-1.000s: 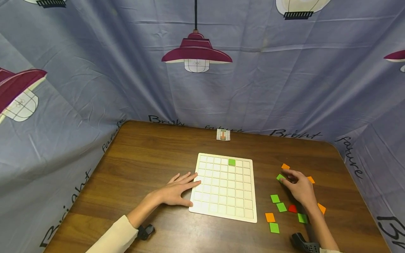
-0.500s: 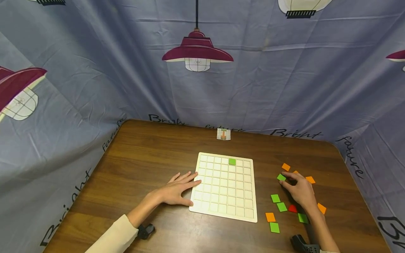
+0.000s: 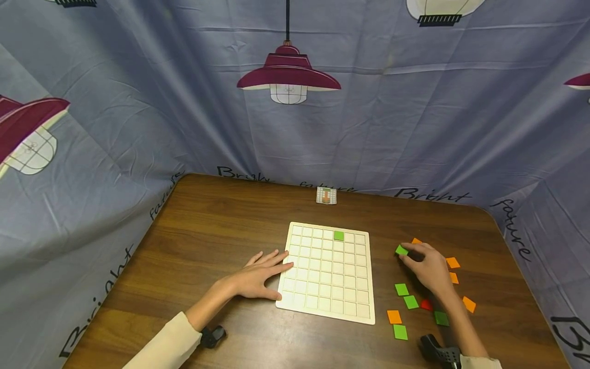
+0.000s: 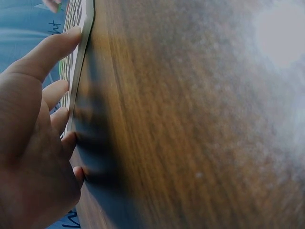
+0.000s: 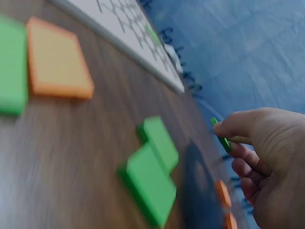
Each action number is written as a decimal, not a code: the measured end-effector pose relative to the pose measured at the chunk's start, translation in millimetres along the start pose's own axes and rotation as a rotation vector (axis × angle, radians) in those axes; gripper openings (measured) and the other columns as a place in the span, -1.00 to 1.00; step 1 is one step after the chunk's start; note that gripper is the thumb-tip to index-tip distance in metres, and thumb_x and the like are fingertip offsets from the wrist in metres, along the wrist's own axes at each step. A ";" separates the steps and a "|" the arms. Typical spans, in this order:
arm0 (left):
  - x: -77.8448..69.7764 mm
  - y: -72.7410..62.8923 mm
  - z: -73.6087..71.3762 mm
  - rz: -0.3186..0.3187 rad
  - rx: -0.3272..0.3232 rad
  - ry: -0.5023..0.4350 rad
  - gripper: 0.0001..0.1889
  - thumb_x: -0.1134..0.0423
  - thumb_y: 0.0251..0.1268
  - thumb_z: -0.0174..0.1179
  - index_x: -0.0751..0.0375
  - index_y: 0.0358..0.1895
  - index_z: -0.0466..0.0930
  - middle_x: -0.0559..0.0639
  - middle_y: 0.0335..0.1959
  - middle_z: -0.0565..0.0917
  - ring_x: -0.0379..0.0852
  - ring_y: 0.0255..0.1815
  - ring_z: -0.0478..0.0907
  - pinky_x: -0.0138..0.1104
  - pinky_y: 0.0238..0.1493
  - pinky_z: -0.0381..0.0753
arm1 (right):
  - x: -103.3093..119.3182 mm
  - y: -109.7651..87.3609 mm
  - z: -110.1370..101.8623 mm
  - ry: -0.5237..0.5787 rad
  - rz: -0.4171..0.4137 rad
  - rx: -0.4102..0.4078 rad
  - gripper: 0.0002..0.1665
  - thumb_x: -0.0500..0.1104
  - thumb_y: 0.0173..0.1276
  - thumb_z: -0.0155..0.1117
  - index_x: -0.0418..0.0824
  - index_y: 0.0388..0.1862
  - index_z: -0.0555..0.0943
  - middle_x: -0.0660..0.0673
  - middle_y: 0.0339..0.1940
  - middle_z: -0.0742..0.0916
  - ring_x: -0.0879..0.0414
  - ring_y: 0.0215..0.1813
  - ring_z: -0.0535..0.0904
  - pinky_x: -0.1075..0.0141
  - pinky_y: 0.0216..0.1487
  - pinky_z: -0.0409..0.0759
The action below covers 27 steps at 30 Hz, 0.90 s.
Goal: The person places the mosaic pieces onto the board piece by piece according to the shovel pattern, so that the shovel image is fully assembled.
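Observation:
A cream grid board [image 3: 325,273] lies on the table, one green tile [image 3: 338,236] set in its top row. My left hand [image 3: 253,279] rests at the board's left edge, fingers spread, with some fingertips on the rim. To the right of the board, my right hand [image 3: 429,266] pinches a green square tile [image 3: 401,250] between thumb and fingers. In the right wrist view this pinched tile [image 5: 221,136] is held above the table, tilted on edge. Below the right hand lie two touching green tiles [image 5: 150,179] and, farther left, an orange tile [image 5: 59,59] beside another green one.
Loose orange tiles [image 3: 453,263] and a red tile [image 3: 426,305] lie around the right forearm. A small pattern card [image 3: 326,196] sits at the table's back edge. Blue-grey printed cloth [image 3: 369,128] hangs behind the wooden table [image 3: 221,215].
My right hand has lifted the green tile and moved slightly left and toward the back with it, uncovering an orange tile. The left hand has stayed in place.

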<state>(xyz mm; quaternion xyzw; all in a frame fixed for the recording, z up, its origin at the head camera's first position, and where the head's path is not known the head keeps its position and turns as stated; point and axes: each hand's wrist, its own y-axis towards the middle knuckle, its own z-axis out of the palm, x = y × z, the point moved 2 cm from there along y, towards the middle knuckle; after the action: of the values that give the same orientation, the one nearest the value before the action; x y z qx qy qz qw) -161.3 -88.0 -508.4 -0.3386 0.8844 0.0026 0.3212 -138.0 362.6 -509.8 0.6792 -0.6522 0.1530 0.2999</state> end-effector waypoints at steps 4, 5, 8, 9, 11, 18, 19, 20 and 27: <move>1.0 0.1 1.2 0.001 -0.005 -0.004 -0.15 -0.14 0.27 0.29 -0.01 0.58 0.18 -0.01 0.63 -0.04 0.08 0.62 -0.22 0.13 0.49 -0.31 | 15.8 11.5 10.5 0.058 -0.033 0.008 -0.59 -0.26 0.30 0.41 -0.36 0.12 0.67 -0.40 0.08 0.64 -0.43 0.16 0.49 -0.35 0.08 0.40; 1.2 0.2 1.4 0.001 -0.006 -0.003 -0.15 -0.14 0.27 0.29 -0.01 0.58 0.18 -0.01 0.63 -0.04 0.08 0.62 -0.21 0.13 0.49 -0.31 | 19.7 14.5 13.7 0.072 -0.035 0.015 -0.59 -0.26 0.30 0.41 -0.35 0.12 0.68 -0.39 0.09 0.65 -0.41 0.15 0.51 -0.33 0.08 0.42; 1.9 0.5 1.9 0.003 -0.004 0.002 -0.15 -0.14 0.27 0.28 -0.01 0.58 0.17 -0.01 0.63 -0.05 0.08 0.62 -0.22 0.14 0.49 -0.31 | 30.4 23.6 24.8 0.102 -0.040 0.040 -0.60 -0.27 0.30 0.41 -0.33 0.12 0.68 -0.34 0.09 0.65 -0.32 0.09 0.56 -0.22 0.03 0.50; 2.1 0.8 2.1 0.002 -0.002 0.006 -0.15 -0.15 0.27 0.28 -0.02 0.58 0.17 -0.01 0.63 -0.05 0.08 0.62 -0.22 0.14 0.49 -0.31 | 34.2 26.6 28.3 0.107 -0.044 0.050 -0.60 -0.26 0.30 0.41 -0.32 0.12 0.69 -0.33 0.09 0.65 -0.29 0.07 0.57 -0.17 0.01 0.52; 1.4 0.5 1.3 0.002 0.002 0.009 -0.15 -0.15 0.28 0.28 -0.01 0.58 0.17 -0.01 0.64 -0.05 0.08 0.62 -0.21 0.14 0.48 -0.30 | 42.1 32.8 36.0 0.117 -0.053 0.067 -0.61 -0.27 0.30 0.42 -0.30 0.11 0.70 -0.30 0.08 0.65 -0.21 -0.01 0.60 -0.02 -0.11 0.58; 1.7 -0.3 1.1 -0.008 0.005 0.008 -0.15 -0.15 0.28 0.28 -0.03 0.58 0.17 -0.03 0.64 -0.07 0.06 0.62 -0.23 0.13 0.49 -0.32 | 65.8 51.2 66.1 0.177 -0.102 0.154 -0.63 -0.30 0.32 0.39 -0.30 0.11 0.70 -0.26 0.09 0.64 -0.09 -0.15 0.55 0.13 -0.23 0.53; 1.9 -0.1 1.4 -0.007 0.004 0.008 -0.15 -0.15 0.28 0.28 -0.03 0.58 0.17 -0.03 0.64 -0.06 0.05 0.62 -0.23 0.13 0.49 -0.32 | 68.6 53.2 69.6 0.187 -0.104 0.165 -0.63 -0.30 0.32 0.38 -0.30 0.11 0.69 -0.25 0.10 0.64 -0.10 -0.12 0.55 0.11 -0.21 0.53; 1.9 -0.1 1.5 -0.005 0.003 0.006 -0.15 -0.15 0.28 0.28 -0.02 0.58 0.17 -0.03 0.64 -0.06 0.06 0.62 -0.22 0.14 0.49 -0.31 | 70.8 55.1 72.9 0.195 -0.107 0.175 -0.63 -0.30 0.33 0.38 -0.30 0.12 0.69 -0.25 0.10 0.64 -0.11 -0.08 0.56 0.08 -0.18 0.54; 0.5 -0.3 0.6 0.003 -0.001 0.010 -0.14 -0.17 0.27 0.28 -0.03 0.58 0.17 -0.03 0.64 -0.05 0.05 0.62 -0.22 0.16 0.48 -0.30 | 83.3 66.0 89.4 0.214 -0.127 0.221 -0.62 -0.27 0.35 0.34 -0.30 0.14 0.68 -0.22 0.10 0.64 -0.10 0.00 0.57 0.02 -0.08 0.55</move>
<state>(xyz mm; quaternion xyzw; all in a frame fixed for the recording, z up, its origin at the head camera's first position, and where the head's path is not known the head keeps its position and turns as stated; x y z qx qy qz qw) -161.0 -88.4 -509.1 -0.3375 0.8865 0.0020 0.3165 -210.5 244.2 -515.2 0.7276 -0.5517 0.2760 0.3002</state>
